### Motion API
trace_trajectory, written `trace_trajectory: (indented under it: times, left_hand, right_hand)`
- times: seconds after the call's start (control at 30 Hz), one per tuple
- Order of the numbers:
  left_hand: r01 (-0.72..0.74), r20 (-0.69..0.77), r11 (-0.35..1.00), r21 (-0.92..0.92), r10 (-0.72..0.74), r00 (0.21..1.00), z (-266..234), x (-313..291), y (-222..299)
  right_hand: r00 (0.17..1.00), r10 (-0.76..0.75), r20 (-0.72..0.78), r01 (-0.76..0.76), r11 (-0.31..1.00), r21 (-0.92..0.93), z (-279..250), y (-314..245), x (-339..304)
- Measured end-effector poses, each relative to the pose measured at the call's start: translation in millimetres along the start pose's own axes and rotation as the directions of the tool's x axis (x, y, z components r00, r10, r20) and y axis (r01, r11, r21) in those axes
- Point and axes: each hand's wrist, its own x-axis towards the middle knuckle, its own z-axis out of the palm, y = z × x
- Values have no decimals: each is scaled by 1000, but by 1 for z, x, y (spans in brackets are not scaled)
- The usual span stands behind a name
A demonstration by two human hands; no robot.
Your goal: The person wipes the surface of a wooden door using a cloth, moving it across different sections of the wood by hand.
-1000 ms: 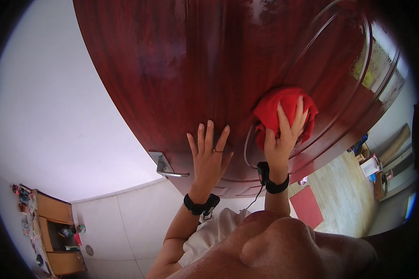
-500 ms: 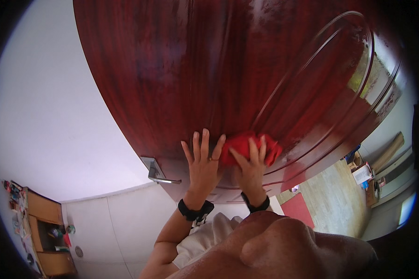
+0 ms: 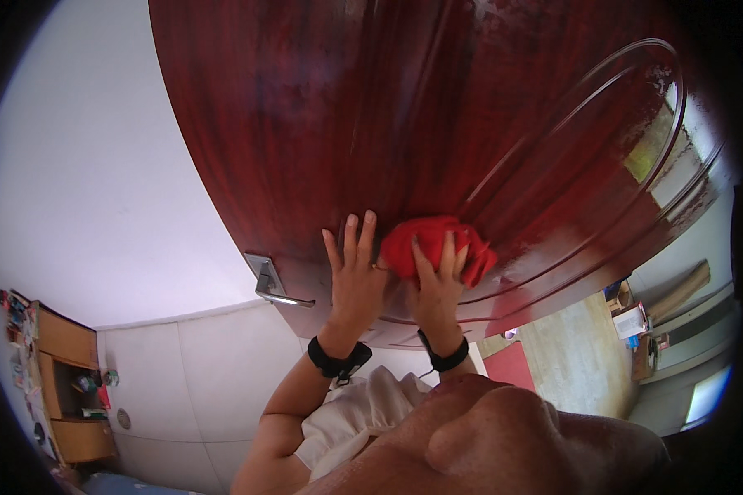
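Red cloth point(image 3: 429, 226) was matte, soft, bunched, right of the metal handle point(image 3: 265, 275), against the glossy, wood-grained door point(image 3: 305, 148). Right hand point(image 3: 438, 295) covered it, fingers spread; couldn't tell if gripping. Left hand point(image 3: 358, 289), between handle and cloth, lay unclenched on door, holding nothing visible.

Soft, moderate light leaves the smooth white wall point(image 3: 82, 181) evenly pale; glare streaks the right side of the glossy dark-red wood-grain door point(image 3: 305, 148). Fisheye distortion curves its edges, and black vignetting swallows the corners.
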Motion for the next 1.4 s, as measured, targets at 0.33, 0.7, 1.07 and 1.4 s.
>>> trace_trajectory:
  times: [0.33, 0.7, 1.07, 1.4]
  left_hand:
    - [9, 40, 995, -101, -5, 999, -33, 10, 7]
    - [331, 61, 880, -342, -331, 942, -52, -17, -22]
    - [374, -34, 875, -307, -402, 915, -77, -6, -29]
    - [374, -25, 912, -168, -383, 923, -65, -3, -35]
  right_hand:
    - [980, -68, -185, 66, 998, -14, -37, 4, 52]
    - [981, -169, 94, 160, 982, 96, 29, -47, 26]
    - [977, -142, -157, 152, 987, 60, -3, -41, 61]
    - [989, -141, -34, 141, 990, 5, 16, -45, 40]
